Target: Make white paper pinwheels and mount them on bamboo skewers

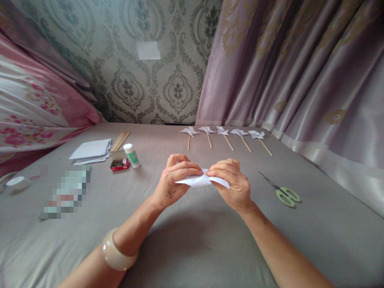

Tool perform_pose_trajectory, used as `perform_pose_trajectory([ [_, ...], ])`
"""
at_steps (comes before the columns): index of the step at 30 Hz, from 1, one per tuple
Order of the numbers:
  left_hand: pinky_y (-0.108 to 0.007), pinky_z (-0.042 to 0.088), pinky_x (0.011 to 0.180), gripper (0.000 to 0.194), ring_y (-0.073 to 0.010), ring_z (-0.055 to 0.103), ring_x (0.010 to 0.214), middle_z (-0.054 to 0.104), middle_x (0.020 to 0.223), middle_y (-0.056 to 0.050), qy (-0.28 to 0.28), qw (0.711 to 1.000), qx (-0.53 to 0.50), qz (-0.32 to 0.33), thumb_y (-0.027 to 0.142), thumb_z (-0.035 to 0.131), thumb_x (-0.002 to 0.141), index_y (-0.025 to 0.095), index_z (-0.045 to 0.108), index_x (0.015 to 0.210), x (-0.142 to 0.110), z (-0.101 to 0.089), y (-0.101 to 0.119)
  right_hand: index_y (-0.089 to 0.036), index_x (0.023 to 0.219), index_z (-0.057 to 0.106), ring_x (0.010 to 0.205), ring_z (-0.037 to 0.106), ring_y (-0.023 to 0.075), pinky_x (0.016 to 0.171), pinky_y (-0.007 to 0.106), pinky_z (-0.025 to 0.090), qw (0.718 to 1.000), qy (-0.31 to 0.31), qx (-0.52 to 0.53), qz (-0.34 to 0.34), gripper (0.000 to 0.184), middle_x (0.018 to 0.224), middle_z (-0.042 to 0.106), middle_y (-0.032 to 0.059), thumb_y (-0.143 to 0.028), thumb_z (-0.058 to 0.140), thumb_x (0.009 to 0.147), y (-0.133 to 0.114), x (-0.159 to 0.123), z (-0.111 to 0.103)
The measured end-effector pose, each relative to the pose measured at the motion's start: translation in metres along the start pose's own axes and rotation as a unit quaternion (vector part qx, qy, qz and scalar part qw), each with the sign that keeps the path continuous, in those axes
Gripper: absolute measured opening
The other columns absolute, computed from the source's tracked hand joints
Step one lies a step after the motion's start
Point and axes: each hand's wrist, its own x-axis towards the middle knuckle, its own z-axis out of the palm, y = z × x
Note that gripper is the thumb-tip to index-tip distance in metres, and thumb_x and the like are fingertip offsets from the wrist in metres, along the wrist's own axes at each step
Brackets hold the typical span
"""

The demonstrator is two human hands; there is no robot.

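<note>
Paper (pixel 199 181), white and curved at its loose edges, bends between a person's two bare hands at the center of a gray cloth surface (pixel 198 244). The left hand (pixel 177 180) pinches one side with its fingers laid along the top, while the right hand (pixel 232 182) grips the other side in the same way, the fingertips of both nearly meeting over the middle of the sheet. A pale, glossy bangle (pixel 118 254) circles the left forearm. Beyond the hands, five white paper pinwheels (pixel 223 131) on wooden sticks lie in a row, their heads toward the wall. Scissors (pixel 281 190) with light green handles rest to the right, well apart from the right hand, blades pointing toward the pinwheels. On the left, a glue stick (pixel 132 156) with a white cap and green label stands just beside a small red box (pixel 119 165), its lid raised over little metal pieces. Loose wooden sticks (pixel 121 141) lie behind the box, next to a stack of white sheets (pixel 91 150). Nearer the left edge are a round white item (pixel 18 183) and a pale green object (pixel 67 190), too pixelated to identify. Damask-patterned wallpaper (pixel 177 88) bearing a white rectangle (pixel 149 51) forms the backdrop, flanked by a mauve curtain (pixel 255 60) on the right and floral fabric (pixel 30 100) on the left.
</note>
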Motion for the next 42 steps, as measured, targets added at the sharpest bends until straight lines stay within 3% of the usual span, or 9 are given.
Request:
perform_pose_trajectory([
  [7,-0.035,0.041,0.086,0.026,-0.0186,0.055,0.085,0.074,0.087,-0.005,-0.005,1.000,0.005,-0.007,0.041,0.054,0.088,0.023,0.073,0.089,-0.001,0.000,-0.001,-0.027,0.085,0.070,0.078,0.063,0.0175,0.081,0.037,0.041,1.000,-0.004,0.003,0.012,0.009,0.081,0.071,0.0002,-0.021,0.063,0.083,0.001,-0.002,0.001],
  [19,-0.035,0.038,0.089,0.014,-0.0185,0.054,0.089,0.073,0.091,-0.004,-0.005,1.000,-0.013,-0.007,0.031,0.061,0.085,0.023,0.071,0.092,-0.002,0.001,-0.002,-0.026,0.085,0.068,0.077,0.063,0.0169,0.079,0.036,0.041,1.000,-0.001,0.006,-0.001,0.010,0.080,0.071,0.0002,-0.017,0.064,0.082,-0.001,0.000,0.002],
  [23,-0.035,0.039,0.089,0.023,-0.0197,0.052,0.090,0.073,0.092,-0.007,-0.009,0.998,-0.038,-0.052,0.040,0.058,0.086,0.022,0.072,0.092,-0.001,0.000,-0.002,-0.025,0.086,0.069,0.080,0.063,0.0174,0.080,0.036,0.042,0.999,0.005,0.033,0.027,0.009,0.083,0.071,0.0021,-0.019,0.068,0.080,-0.002,0.001,0.003],
  [26,-0.035,0.039,0.088,0.025,-0.0199,0.052,0.088,0.072,0.087,-0.007,-0.014,0.988,-0.096,-0.121,0.043,0.063,0.082,0.020,0.073,0.087,-0.002,0.004,-0.004,-0.024,0.080,0.070,0.078,0.063,0.0175,0.079,0.035,0.044,0.991,0.001,0.081,0.104,0.002,0.080,0.070,0.0018,-0.023,0.069,0.078,-0.002,-0.001,0.006],
  [29,-0.034,0.042,0.083,0.028,-0.0196,0.057,0.084,0.071,0.083,-0.006,-0.023,0.942,-0.202,-0.267,0.044,0.069,0.075,0.017,0.072,0.082,-0.004,0.012,-0.006,-0.021,0.078,0.071,0.074,0.064,0.0183,0.075,0.033,0.047,0.945,-0.009,0.167,0.281,0.013,0.077,0.071,0.0022,-0.034,0.070,0.076,0.000,-0.005,0.015],
  [32,-0.031,0.044,0.077,0.039,-0.0188,0.061,0.080,0.071,0.085,-0.006,-0.024,0.845,-0.324,-0.425,0.048,0.071,0.071,0.014,0.070,0.090,-0.007,0.019,-0.009,-0.018,0.081,0.071,0.072,0.065,0.0195,0.070,0.032,0.049,0.835,0.019,0.283,0.472,0.029,0.080,0.073,0.0041,-0.044,0.072,0.069,0.003,-0.008,0.023],
  [35,-0.028,0.043,0.074,0.045,-0.0175,0.061,0.078,0.071,0.087,-0.009,-0.012,0.787,-0.372,-0.492,0.052,0.068,0.073,0.012,0.069,0.093,-0.010,0.021,-0.017,-0.016,0.080,0.070,0.071,0.065,0.0192,0.068,0.030,0.048,0.752,0.039,0.349,0.559,0.037,0.079,0.073,0.0044,-0.044,0.078,0.058,0.006,-0.008,0.027],
  [39,-0.027,0.043,0.068,0.043,-0.0155,0.060,0.072,0.070,0.081,-0.010,0.026,0.768,-0.305,-0.562,0.052,0.062,0.077,0.011,0.069,0.087,-0.013,0.021,-0.025,-0.015,0.076,0.068,0.068,0.064,0.0182,0.064,0.027,0.047,0.748,-0.032,0.308,0.587,0.032,0.075,0.073,0.0040,-0.041,0.076,0.057,0.014,-0.011,0.025],
  [42,-0.025,0.041,0.061,0.028,-0.0125,0.056,0.061,0.068,0.069,-0.007,0.020,0.766,-0.239,-0.596,0.039,0.065,0.077,0.012,0.066,0.073,-0.015,0.021,-0.024,-0.016,0.069,0.064,0.061,0.062,0.0180,0.058,0.026,0.044,0.753,-0.067,0.283,0.590,0.029,0.067,0.071,0.0035,-0.035,0.077,0.052,0.024,-0.021,0.025],
])
